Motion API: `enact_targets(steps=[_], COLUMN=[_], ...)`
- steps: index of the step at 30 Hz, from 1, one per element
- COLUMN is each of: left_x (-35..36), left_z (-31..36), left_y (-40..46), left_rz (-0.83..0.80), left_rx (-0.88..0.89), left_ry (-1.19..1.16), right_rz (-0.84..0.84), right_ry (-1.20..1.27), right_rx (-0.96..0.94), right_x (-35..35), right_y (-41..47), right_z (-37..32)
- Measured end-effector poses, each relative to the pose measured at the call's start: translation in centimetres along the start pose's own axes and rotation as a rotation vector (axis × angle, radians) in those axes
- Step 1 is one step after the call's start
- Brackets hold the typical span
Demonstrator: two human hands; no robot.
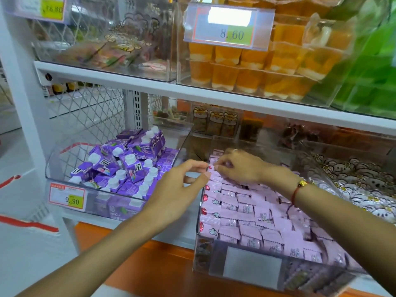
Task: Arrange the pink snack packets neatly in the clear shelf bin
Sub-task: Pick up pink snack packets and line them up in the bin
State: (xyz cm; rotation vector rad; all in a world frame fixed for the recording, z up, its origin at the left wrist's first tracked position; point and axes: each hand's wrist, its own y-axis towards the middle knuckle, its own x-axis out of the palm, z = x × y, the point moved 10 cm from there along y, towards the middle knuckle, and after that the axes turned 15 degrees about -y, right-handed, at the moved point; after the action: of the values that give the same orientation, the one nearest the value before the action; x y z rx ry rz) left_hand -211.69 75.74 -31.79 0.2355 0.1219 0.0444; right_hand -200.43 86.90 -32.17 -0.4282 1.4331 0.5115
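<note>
**Both hands at the far left corner of the pink packet bin**

The right hand (240, 166) reaches into the clear shelf bin (242, 273) from the right, fingers curled down and pinching the top edge of a pink snack packet (213, 167) at the back of the leftmost row; a red cord bracelet (296, 190) with a gold bead circles its wrist. The left hand (177, 189) comes in from the lower left, thumb and forefinger bent towards each other at the bin's left wall, their tips just beside the same packet; whether they actually grip it or only touch the wall cannot be told.

The pink snack packets (257, 215) fill the bin in overlapping rows, the left row showing red-and-white printed fronts, the others their backs with small print; a blank label holder (251, 264) sits on the bin's front wall.

Left of it, another clear bin holds purple drink cartons (128, 168) with white caps, piled loosely, with a price tag (67, 198) reading 9.90; to the right lie packets printed with white cartoon faces (360, 185). On the shelf above stand orange jelly cups (246, 69) behind a tag (229, 26) reading 8.60.
</note>
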Motion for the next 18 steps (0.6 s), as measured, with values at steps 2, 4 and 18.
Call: enact_targets(steps=[2, 4, 18], left_x=[0.0, 0.0, 0.0], left_z=[0.1, 0.1, -0.2], left_y=[-0.1, -0.1, -0.2], left_rz=[-0.002, 0.006, 0.019], left_rx=[0.000, 0.008, 0.011], left_ry=[0.001, 0.003, 0.001], right_rz=[-0.063, 0.027, 0.122], right_ry=[0.091, 0.194, 0.009], right_rx=[0.024, 0.109, 0.154], right_x=[0.1, -0.7, -0.1], right_y=[0.8, 1.5, 3.3], right_z=[0.6, 1.9, 2.1])
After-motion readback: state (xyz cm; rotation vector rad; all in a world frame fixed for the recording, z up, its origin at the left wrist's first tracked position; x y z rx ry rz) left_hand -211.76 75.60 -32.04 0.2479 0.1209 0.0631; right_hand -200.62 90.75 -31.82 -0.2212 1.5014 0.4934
